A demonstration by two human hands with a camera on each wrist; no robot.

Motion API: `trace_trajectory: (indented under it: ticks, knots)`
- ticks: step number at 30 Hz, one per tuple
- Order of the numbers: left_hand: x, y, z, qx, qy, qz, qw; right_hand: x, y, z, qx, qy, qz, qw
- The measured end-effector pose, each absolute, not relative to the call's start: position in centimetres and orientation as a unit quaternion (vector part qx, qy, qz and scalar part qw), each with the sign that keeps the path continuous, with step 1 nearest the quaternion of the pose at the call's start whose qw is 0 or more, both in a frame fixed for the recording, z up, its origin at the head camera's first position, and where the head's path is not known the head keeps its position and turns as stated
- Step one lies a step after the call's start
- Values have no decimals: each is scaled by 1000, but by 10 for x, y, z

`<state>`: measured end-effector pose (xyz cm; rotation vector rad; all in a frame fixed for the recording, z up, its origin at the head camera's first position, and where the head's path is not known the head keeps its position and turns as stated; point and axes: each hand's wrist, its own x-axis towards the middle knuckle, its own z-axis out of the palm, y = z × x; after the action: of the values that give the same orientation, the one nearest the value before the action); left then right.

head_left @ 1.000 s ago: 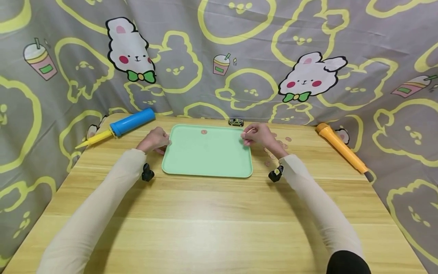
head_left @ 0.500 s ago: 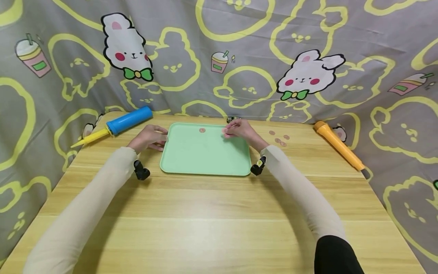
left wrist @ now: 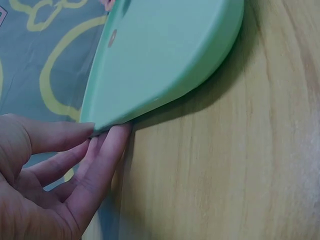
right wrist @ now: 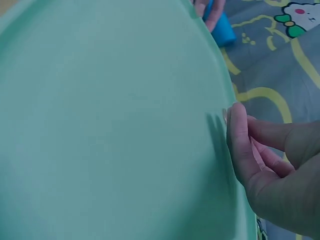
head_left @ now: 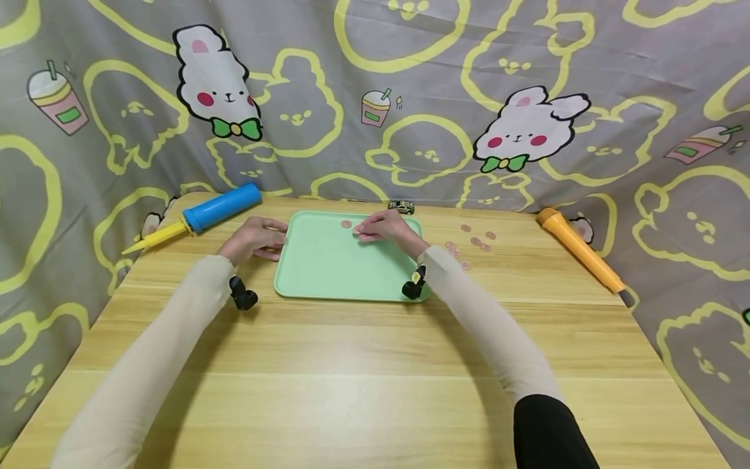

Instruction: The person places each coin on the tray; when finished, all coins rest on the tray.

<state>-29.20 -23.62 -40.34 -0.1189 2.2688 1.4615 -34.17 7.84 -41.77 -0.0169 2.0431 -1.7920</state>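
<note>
A pale green tray (head_left: 328, 267) lies on the wooden table, with a copper-coloured coin (head_left: 346, 224) near its far edge. My left hand (head_left: 253, 239) pinches the tray's left rim; the left wrist view shows the thumb (left wrist: 62, 136) on top and the fingers (left wrist: 102, 170) beneath. Above the far part of the tray, my right hand (head_left: 383, 228) has thumb and fingertips together, pinching a small coin mostly hidden by the fingers. Those fingertips are just right of the lying coin. Several more coins (head_left: 476, 241) lie on the table right of the tray.
A blue and yellow hand pump (head_left: 219, 208) lies at the back left. Behind the tray stands a toy car (head_left: 401, 207). An orange toy microphone (head_left: 580, 251) lies at the right edge. A patterned curtain (head_left: 433, 78) hangs behind the table.
My right hand has moved left from the tray's right edge to beside the lying coin, uncovering coins on the table. My left hand stays at the left rim; the head view has shifted slightly.
</note>
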Motion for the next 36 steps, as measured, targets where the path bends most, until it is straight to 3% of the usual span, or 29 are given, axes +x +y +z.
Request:
trace_trajectory:
  ticks: [12,25,36]
  knots:
    - [-289,-238,-404,-34,824,524,213,-346,48,-425,-27,768,-606,207]
    - [-287,-232,-402,-31,834,512,204,-339,46,-422,-41,801,-561,205]
    - [-287,-230,-400,-40,837,507,203,-334,38,-420,-55,853,-498,147]
